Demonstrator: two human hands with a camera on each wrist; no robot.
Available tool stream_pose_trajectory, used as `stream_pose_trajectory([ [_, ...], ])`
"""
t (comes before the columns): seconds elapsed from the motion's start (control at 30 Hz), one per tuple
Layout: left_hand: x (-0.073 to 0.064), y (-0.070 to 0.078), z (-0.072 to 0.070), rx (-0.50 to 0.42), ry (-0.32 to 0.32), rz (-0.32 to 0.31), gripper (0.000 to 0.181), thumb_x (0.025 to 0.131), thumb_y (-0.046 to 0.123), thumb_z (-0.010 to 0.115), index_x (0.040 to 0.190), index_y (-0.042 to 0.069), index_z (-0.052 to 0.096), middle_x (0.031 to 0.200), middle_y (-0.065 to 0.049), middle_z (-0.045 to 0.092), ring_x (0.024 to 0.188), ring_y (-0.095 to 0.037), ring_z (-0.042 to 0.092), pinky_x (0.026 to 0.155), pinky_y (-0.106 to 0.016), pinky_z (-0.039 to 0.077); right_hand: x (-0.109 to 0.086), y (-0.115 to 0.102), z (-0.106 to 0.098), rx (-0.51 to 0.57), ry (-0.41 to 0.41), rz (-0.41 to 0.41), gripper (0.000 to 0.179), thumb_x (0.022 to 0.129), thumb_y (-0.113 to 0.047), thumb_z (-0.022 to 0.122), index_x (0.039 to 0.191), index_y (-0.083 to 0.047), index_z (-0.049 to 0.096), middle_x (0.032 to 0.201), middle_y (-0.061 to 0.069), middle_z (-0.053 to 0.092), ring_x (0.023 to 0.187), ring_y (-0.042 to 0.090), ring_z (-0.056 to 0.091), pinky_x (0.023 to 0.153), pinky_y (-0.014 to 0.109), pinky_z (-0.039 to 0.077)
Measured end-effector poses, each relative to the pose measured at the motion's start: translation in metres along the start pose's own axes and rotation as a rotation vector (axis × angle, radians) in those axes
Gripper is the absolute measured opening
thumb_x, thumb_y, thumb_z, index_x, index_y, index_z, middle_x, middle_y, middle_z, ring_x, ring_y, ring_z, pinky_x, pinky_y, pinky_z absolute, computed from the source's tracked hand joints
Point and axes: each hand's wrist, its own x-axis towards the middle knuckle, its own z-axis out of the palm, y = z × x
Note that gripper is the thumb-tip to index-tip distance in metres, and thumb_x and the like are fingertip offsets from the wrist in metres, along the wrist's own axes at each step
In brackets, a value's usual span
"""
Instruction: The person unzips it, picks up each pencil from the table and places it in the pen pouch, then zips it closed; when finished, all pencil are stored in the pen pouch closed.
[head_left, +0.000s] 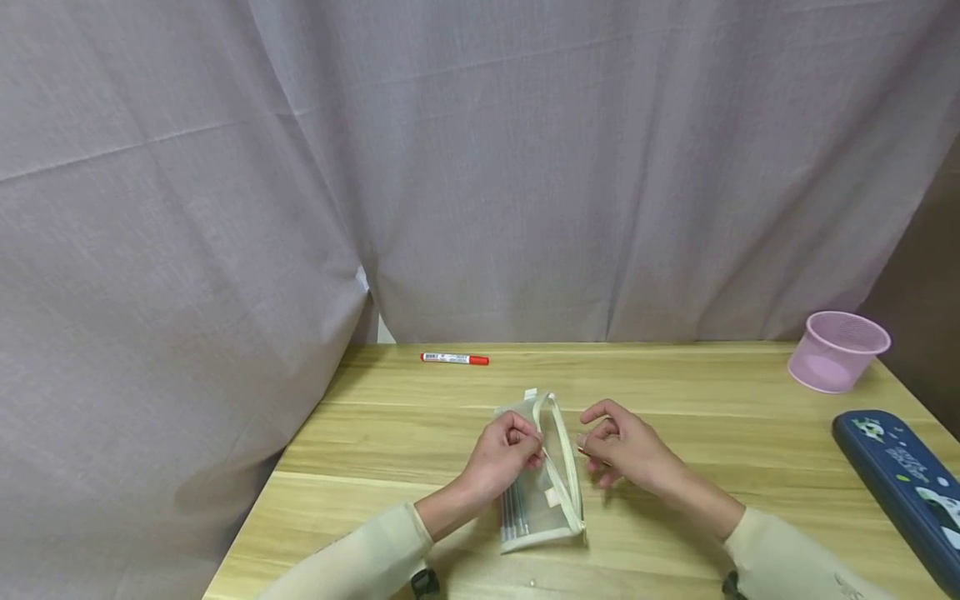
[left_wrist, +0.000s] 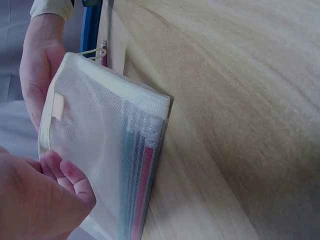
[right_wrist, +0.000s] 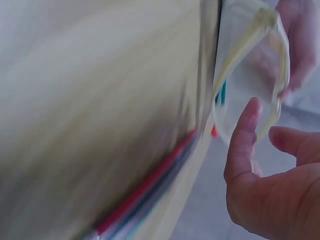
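Note:
A translucent mesh zip pouch point(head_left: 551, 517) with cream edging lies on the table, its zipper side gaping. Several slim pencils point(left_wrist: 142, 185) show through the mesh along its lower side, one of them red. My left hand point(head_left: 498, 454) pinches one edge of the opening between thumb and fingers. Just right of the gap is my right hand point(head_left: 626, 446), thumb and fingers spread apart with nothing between them in the right wrist view. Red, dark and teal sticks point(right_wrist: 145, 185) lie blurred on the table in that view; the right hand and forearm mostly hide them from the head view.
A red-capped marker point(head_left: 454, 359) lies at the back of the wooden table point(head_left: 360, 450). At the right stand a pink mesh cup point(head_left: 832, 358) and a dark blue pencil case point(head_left: 900, 483) with cartoon prints. Grey curtain point(head_left: 487, 183) hangs behind and to the left.

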Motion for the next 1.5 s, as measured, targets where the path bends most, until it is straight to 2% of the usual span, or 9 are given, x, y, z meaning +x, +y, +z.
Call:
stream_pose_trajectory([
  [0.1, 0.000, 0.001, 0.001, -0.004, 0.002, 0.003, 0.007, 0.098, -0.001, 0.065, 0.100, 0.004, 0.060, 0.081, -0.003, 0.067, 0.072, -0.011, 0.065, 0.071, -0.022, 0.059, -0.002, 0.004, -0.019, -0.085, 0.030, -0.035, 0.035, 0.102, -0.012, 0.066, 0.130, 0.003, 0.053, 0.098, 0.023, 0.068, 0.075, 0.028, 0.071, 0.057, 0.042, 0.064],
  [0.23, 0.001, 0.000, 0.000, -0.008, -0.003, 0.004, 0.007, 0.098, -0.002, 0.065, 0.101, 0.002, 0.060, 0.080, -0.003, 0.066, 0.072, -0.010, 0.065, 0.071, -0.022, 0.059, -0.006, 0.009, -0.042, -0.210, 0.067, -0.048, 0.028, 0.103, -0.017, 0.067, 0.124, 0.000, 0.059, 0.091, 0.016, 0.067, 0.068, 0.021, 0.064, 0.052, 0.037, 0.060],
  [0.43, 0.002, 0.001, -0.002, -0.008, 0.005, 0.012, 0.008, 0.098, -0.002, 0.065, 0.099, 0.003, 0.059, 0.079, -0.002, 0.065, 0.071, -0.010, 0.065, 0.069, -0.021, 0.058, -0.011, 0.019, -0.063, -0.224, 0.035, -0.004, 0.026, 0.103, -0.020, 0.067, 0.119, 0.001, 0.062, 0.080, 0.008, 0.061, 0.053, 0.013, 0.052, 0.046, 0.027, 0.048],
  [0.57, 0.004, 0.001, -0.003, -0.005, 0.002, 0.012, 0.007, 0.098, -0.001, 0.065, 0.099, 0.002, 0.059, 0.078, -0.001, 0.065, 0.071, -0.009, 0.065, 0.070, -0.022, 0.059, -0.010, 0.031, -0.075, -0.217, -0.063, -0.029, 0.026, 0.102, -0.019, 0.068, 0.117, 0.002, 0.062, 0.077, 0.004, 0.056, 0.051, 0.010, 0.048, 0.045, 0.022, 0.043],
  [0.67, 0.004, 0.001, -0.003, -0.005, -0.003, 0.011, 0.008, 0.097, -0.001, 0.065, 0.100, 0.002, 0.059, 0.079, -0.002, 0.066, 0.072, -0.010, 0.065, 0.072, -0.022, 0.060, -0.004, 0.041, -0.086, -0.217, -0.176, -0.075, 0.029, 0.101, -0.017, 0.070, 0.120, 0.003, 0.062, 0.076, 0.002, 0.053, 0.051, 0.007, 0.046, 0.045, 0.020, 0.042],
  [0.83, 0.003, 0.000, -0.003, -0.004, 0.001, 0.010, 0.008, 0.097, -0.001, 0.065, 0.102, -0.001, 0.059, 0.079, -0.002, 0.066, 0.073, -0.010, 0.065, 0.071, -0.021, 0.059, 0.011, 0.056, -0.102, -0.185, -0.374, -0.106, 0.036, 0.100, -0.011, 0.070, 0.131, 0.005, 0.060, 0.085, 0.003, 0.057, 0.063, 0.006, 0.051, 0.051, 0.022, 0.047],
  [0.9, 0.003, 0.000, -0.003, -0.004, 0.001, 0.006, 0.008, 0.097, -0.001, 0.065, 0.102, -0.001, 0.059, 0.079, -0.002, 0.065, 0.072, -0.010, 0.065, 0.071, -0.020, 0.059, 0.015, 0.060, -0.105, -0.173, -0.420, -0.097, 0.037, 0.100, -0.009, 0.069, 0.133, 0.005, 0.060, 0.087, 0.003, 0.058, 0.066, 0.007, 0.053, 0.053, 0.022, 0.049],
  [1.03, 0.003, -0.001, -0.003, 0.000, 0.000, 0.008, 0.008, 0.098, 0.000, 0.065, 0.103, -0.002, 0.060, 0.079, -0.002, 0.065, 0.073, -0.009, 0.065, 0.071, -0.020, 0.059, 0.019, 0.062, -0.105, -0.182, -0.450, -0.106, 0.035, 0.098, -0.008, 0.072, 0.130, 0.004, 0.064, 0.083, 0.002, 0.054, 0.065, 0.006, 0.053, 0.053, 0.019, 0.048],
  [1.5, 0.003, -0.003, -0.001, -0.001, -0.004, 0.014, 0.010, 0.097, 0.001, 0.067, 0.104, -0.003, 0.060, 0.079, -0.003, 0.067, 0.071, -0.009, 0.066, 0.069, -0.021, 0.058, 0.017, 0.057, -0.102, -0.201, -0.441, -0.116, 0.034, 0.095, -0.006, 0.074, 0.127, 0.004, 0.066, 0.081, 0.003, 0.054, 0.062, 0.005, 0.049, 0.051, 0.017, 0.045],
])
